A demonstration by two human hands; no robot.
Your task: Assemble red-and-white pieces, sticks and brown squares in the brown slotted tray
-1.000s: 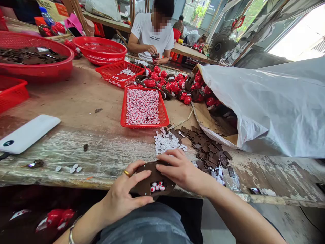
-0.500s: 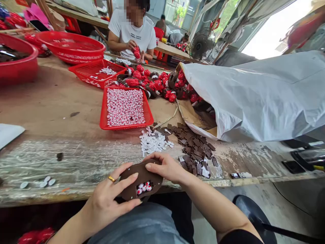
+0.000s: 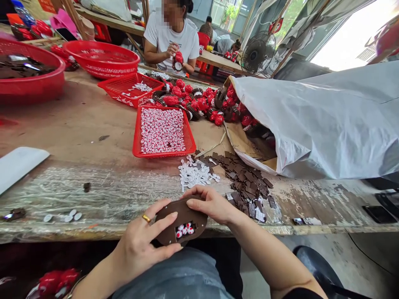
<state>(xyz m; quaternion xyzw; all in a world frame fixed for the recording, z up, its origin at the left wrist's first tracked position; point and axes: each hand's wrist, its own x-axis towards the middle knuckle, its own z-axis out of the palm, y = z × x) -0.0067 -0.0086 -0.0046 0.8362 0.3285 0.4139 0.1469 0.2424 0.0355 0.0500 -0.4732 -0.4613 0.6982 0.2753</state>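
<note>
Between both hands, just off the table's front edge, is a dark brown plastic toy base [image 3: 174, 214] with a rectangular opening. Several small white balls with red marks [image 3: 185, 229] show inside that opening. My left hand [image 3: 141, 236], a gold ring on one finger, grips the base from its left side. From the upper right my right hand [image 3: 212, 205] holds it, thumb on the flat face and fingers behind. What lies under the base is hidden. Beyond the hands are a pile of small white plastic pieces [image 3: 195, 173] and a heap of brown rectangular covers [image 3: 249, 182].
A red basket [image 3: 136, 143] holds many red-and-white balls. Behind it lie red and brown toys [image 3: 199, 101], some spilling from a large white sack [image 3: 327, 124]. Red tubs [image 3: 28, 89] stand at left. A co-worker [image 3: 171, 37] sits across the table holding a red toy.
The whole view has shifted a little, so the table things appear farther right. Both hands keep the same grip on the brown toy base. The co-worker's red toy has turned.
</note>
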